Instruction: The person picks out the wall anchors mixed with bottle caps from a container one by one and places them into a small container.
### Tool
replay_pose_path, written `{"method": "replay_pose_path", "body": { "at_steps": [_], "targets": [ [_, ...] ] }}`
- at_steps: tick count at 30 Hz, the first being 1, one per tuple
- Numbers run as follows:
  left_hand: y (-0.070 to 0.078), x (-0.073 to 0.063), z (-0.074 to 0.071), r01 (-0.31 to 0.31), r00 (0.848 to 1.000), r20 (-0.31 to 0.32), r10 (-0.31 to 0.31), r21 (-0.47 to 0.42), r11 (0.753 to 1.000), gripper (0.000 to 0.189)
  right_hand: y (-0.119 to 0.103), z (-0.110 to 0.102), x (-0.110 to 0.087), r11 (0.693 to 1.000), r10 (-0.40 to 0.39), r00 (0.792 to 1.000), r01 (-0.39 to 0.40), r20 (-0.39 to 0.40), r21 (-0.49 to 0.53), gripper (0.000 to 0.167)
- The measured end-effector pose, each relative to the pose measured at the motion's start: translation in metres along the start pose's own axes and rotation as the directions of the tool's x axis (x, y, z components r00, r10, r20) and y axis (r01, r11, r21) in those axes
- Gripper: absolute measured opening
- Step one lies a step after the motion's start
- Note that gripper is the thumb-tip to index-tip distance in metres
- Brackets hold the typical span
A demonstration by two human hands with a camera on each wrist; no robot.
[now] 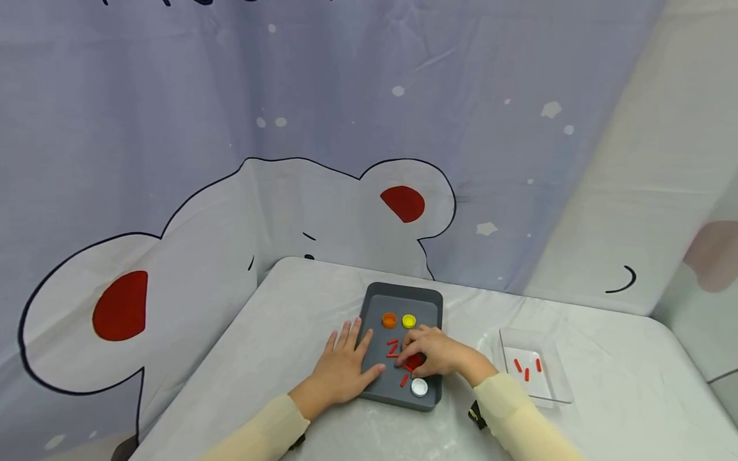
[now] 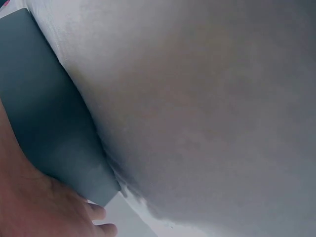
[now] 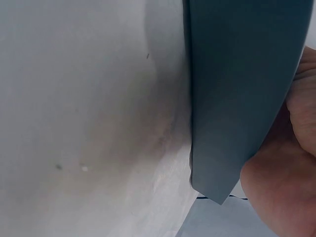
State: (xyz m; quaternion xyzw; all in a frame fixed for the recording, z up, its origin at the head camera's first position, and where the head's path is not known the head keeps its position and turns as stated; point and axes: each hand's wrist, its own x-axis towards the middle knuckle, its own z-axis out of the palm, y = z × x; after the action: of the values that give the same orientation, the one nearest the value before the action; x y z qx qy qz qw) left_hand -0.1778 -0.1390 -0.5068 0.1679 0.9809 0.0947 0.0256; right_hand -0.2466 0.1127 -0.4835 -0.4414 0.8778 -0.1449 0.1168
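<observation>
Left grip (image 1: 341, 372), fingers spread, is rested on gray tray (image 1: 403, 298), left edge. Right grip (image 1: 432, 351) is curled over red cup (image 1: 414, 361) near right edge; whether anything is pinched cannot be told. Red sticks (image 1: 404, 381) are scattered toward near edge.

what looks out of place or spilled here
Nothing looks clearly damaged or spilled. Only the small red sticks look untidy: several lie loose at mixed angles on the gray rectangular tray, while three others sit in the clear plastic box.
</observation>
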Motion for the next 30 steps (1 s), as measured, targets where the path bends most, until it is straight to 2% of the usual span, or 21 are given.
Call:
{"method": "replay_pose_path", "body": {
  "at_steps": [19, 30],
  "targets": [
    [0.0013, -0.0014, -0.0027, -0.003, 1.0, -0.015, 0.003, -0.001, 1.0, 0.08, -0.0032, -0.0007, -0.0001, 1.0, -0.014, 1.0, 0.014, -0.011, -0.01, 0.031],
    [0.0014, -0.0015, -0.0024, 0.003, 1.0, -0.01, -0.004, -0.01, 1.0, 0.08, -0.0037, 0.0011, -0.0012, 1.0, 0.007, 1.0, -0.007, -0.029, -0.009, 0.029]
  ]
}}
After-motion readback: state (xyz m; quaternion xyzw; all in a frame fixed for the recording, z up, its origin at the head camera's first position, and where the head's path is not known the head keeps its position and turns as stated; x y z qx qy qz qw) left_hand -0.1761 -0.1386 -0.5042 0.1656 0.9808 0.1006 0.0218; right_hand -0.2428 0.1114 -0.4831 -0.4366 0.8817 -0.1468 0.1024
